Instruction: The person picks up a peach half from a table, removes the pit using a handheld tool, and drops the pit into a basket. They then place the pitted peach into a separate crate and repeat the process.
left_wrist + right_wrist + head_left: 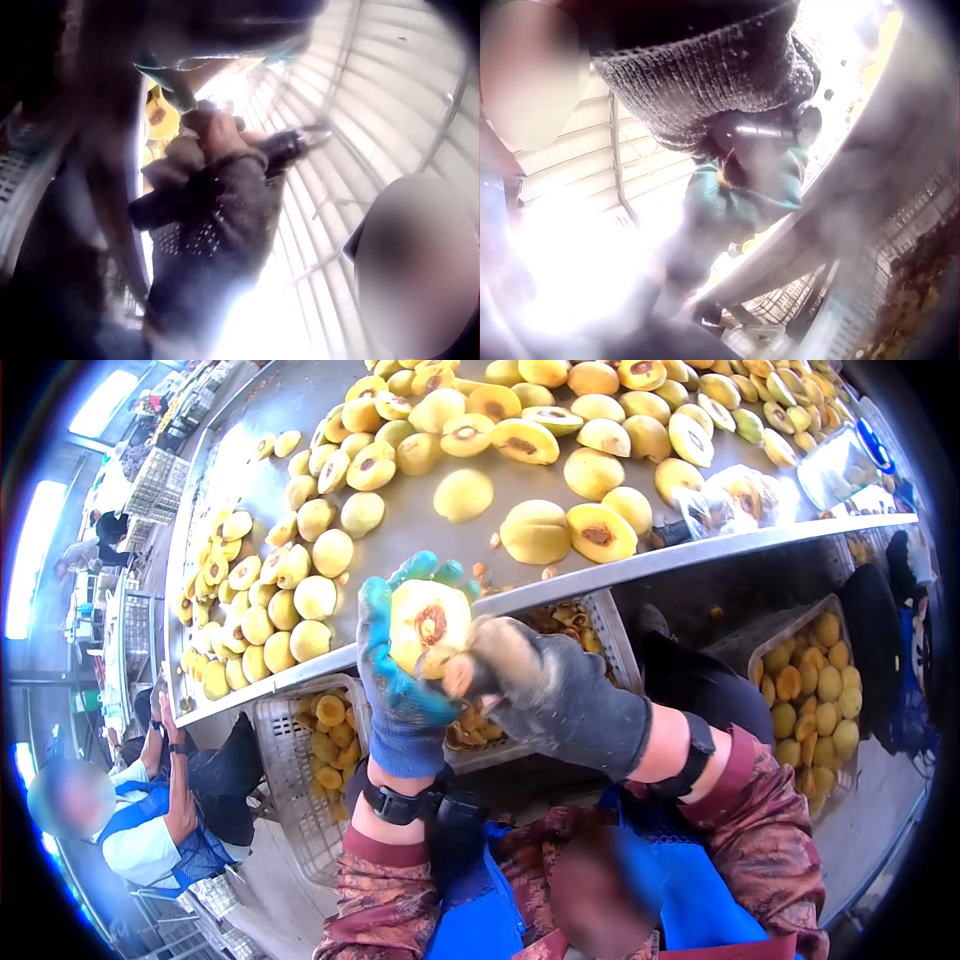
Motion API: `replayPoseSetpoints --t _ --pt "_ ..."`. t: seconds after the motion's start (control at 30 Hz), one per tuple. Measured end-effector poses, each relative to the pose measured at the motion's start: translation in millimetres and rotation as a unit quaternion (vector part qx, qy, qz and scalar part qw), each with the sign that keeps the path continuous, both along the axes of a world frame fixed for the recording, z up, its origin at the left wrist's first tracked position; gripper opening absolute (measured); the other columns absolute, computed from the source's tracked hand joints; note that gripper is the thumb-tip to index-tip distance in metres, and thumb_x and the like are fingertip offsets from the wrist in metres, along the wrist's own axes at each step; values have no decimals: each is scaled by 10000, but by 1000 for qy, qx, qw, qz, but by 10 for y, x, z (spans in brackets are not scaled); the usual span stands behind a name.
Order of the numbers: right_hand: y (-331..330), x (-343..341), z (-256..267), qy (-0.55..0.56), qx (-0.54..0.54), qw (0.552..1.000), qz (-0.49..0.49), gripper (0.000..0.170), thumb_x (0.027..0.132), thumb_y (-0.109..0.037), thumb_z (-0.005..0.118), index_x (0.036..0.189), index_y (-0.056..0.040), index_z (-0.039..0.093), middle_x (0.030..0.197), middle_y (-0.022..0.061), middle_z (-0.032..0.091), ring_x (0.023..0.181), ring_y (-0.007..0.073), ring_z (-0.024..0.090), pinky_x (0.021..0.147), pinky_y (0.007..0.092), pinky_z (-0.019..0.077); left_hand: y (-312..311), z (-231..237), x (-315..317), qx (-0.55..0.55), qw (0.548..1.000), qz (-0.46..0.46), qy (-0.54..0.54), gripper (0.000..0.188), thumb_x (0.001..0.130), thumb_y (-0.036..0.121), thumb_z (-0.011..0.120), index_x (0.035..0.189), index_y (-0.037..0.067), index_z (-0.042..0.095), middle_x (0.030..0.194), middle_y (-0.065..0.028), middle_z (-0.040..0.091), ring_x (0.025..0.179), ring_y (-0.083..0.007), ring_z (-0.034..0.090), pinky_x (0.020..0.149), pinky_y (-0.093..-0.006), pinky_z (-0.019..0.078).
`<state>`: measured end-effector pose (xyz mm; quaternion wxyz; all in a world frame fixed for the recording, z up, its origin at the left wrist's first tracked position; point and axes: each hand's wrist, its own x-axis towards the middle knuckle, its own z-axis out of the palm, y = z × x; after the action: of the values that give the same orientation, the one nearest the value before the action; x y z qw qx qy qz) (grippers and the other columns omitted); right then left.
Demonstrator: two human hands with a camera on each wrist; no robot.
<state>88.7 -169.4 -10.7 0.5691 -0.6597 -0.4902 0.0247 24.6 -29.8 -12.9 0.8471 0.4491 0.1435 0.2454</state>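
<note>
My left hand [395,685], in a teal and blue glove, grips a halved yellow fruit [420,615] just over the table's front edge. The fruit's cut face, with a reddish-brown centre, shows upward. Against its lower right side are the blurred fingers of my right hand [570,700], in a dark grey glove. That hand [217,210] is curled round a dark-handled tool [289,148] with a shiny end in the left wrist view. The right wrist view shows the handle [761,132] under the grey glove [705,86], close to the teal glove [724,202]. The tool's working tip is hidden.
Many fruit halves [465,495] lie on the metal table [410,520]. Crates of fruit stand below, at left [290,780] and right [845,760]; another crate [612,635] holds scraps under the edge. A clear plastic bag [745,500] lies at the right. A person [160,830] sits at the left.
</note>
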Motion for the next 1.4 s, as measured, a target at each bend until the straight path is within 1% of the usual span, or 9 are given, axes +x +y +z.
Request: replayPoseSetpoints --t 0.23,0.43,0.53,0.73,0.87,0.97,1.17,1.23,1.4 --pt "16 -9 -128 138 -72 988 7 275 896 -126 601 1117 -8 487 836 228 633 774 425 629 631 438 514 -69 139 -16 -25 998 27 50 588 998 463 394 1267 -46 511 1212 -220 593 1104 -334 592 997 -459 456" --pt "85 -86 -207 125 -86 988 -29 155 988 -108 419 1067 -4 503 858 191 649 786 366 655 620 410 515 -115 96 -54 74 997 4 23 483 1034 372 361 1270 -30 489 1183 -148 602 1056 -231 591 970 -357 454" --pt "110 -118 -280 128 -51 990 -19 160 946 -101 492 1073 -3 490 863 218 637 766 380 650 610 416 513 -127 46 -67 145 988 33 36 482 1034 362 353 1257 -42 493 1172 -150 603 1052 -219 587 968 -352 451" --pt "87 -159 -297 128 -50 990 33 425 784 -74 644 1145 -5 431 805 248 613 744 436 627 582 457 500 -102 15 -110 283 958 45 21 474 1036 338 347 1236 -63 498 1160 -163 604 1034 -224 591 969 -360 451" --pt "75 -221 -445 99 -55 991 77 887 735 41 651 1497 -156 244 1204 203 486 821 357 636 688 381 542 -216 104 -103 266 961 72 4 322 990 219 439 1152 -45 528 1138 -167 601 1011 -236 591 921 -358 482" --pt "53 -236 -376 181 -63 977 97 744 789 4 646 1440 -101 302 1044 172 571 762 305 646 656 357 540 -85 -47 -148 410 908 87 15 458 1022 329 397 1226 -65 510 1138 -193 602 1000 -277 616 890 -401 516" --pt "-88 -217 -33 323 -148 928 113 446 882 -71 602 1277 -36 398 712 88 604 603 172 633 566 318 517 -62 96 -120 54 995 -78 13 498 974 354 501 1214 -82 514 1127 -216 609 972 -315 634 844 -438 544" --pt "-102 -284 -146 281 -112 948 98 415 892 -83 592 1258 -26 406 703 87 599 568 143 619 522 304 503 15 119 -125 77 989 -121 36 526 960 376 524 1214 -84 519 1129 -216 611 971 -315 637 840 -429 547" --pt "-171 -82 90 487 -164 837 189 401 882 -65 587 1247 -23 425 701 77 599 533 124 605 468 267 483 7 174 -41 88 986 -126 70 601 910 431 596 1215 -83 533 1146 -209 615 1000 -321 636 855 -416 546"
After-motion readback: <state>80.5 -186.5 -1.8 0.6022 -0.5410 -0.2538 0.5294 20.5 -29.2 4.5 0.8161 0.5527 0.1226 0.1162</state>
